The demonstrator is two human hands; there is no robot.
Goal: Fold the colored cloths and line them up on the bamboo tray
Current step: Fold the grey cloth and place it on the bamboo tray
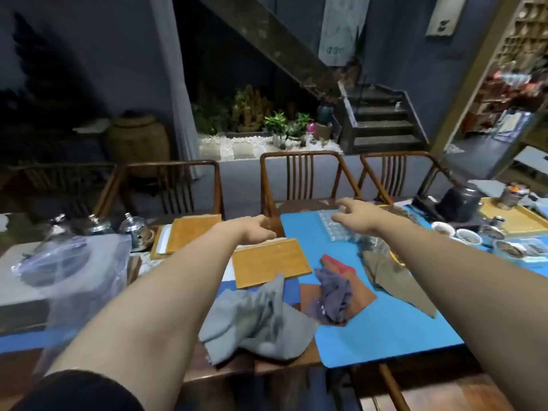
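Folding not yet begun, by the look of it. Left hand loosely curled, grasping nothing, over bamboo tray at blue mat's left edge; tray bare. Right hand relaxed, unclenched, over clear plastic tray near far edge. Grey cloth, purple cloth, rust cloth, olive cloth crumpled mid-mat. Next, probably: pick one cloth, spread flat.

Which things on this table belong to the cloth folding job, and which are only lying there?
Job: bamboo tray; grey cloth; purple cloth; rust-orange cloth; olive cloth.
Lying about: clear plastic blister tray; metal teapots; small bowls.
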